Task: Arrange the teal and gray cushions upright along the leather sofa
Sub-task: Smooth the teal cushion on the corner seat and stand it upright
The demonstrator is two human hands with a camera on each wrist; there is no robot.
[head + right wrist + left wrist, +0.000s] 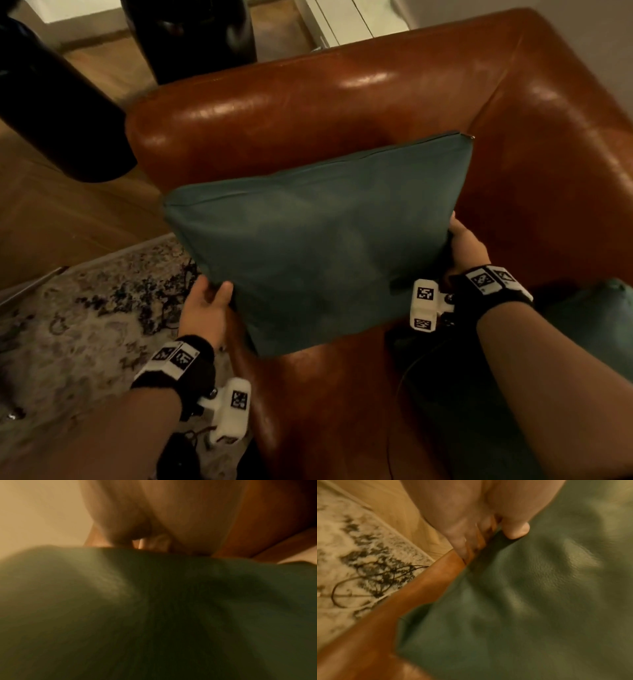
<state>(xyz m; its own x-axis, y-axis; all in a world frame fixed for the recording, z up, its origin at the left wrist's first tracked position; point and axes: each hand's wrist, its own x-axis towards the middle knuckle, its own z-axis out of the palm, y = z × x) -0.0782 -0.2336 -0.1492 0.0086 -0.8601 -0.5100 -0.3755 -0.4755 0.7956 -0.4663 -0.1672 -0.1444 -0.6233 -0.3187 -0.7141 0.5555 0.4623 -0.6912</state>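
Note:
A large teal cushion [315,240] is held tilted over the corner seat of the brown leather sofa [308,113], near its armrest. My left hand [209,301] grips the cushion's left edge, thumb on its front face. My right hand [462,243] grips its right edge, fingers hidden behind the fabric. In the blurred left wrist view the thumb presses into the teal cushion [530,601] beside the sofa [412,588]. The right wrist view is filled by the teal cushion [137,615]. A second teal cushion [596,315] lies on the seat at the right edge.
A patterned grey rug [85,308] with a dark cord [171,301] lies on the wooden floor left of the sofa. Two tall black objects [58,113] stand behind the armrest. A dark cable [400,394] trails over the seat by my right forearm.

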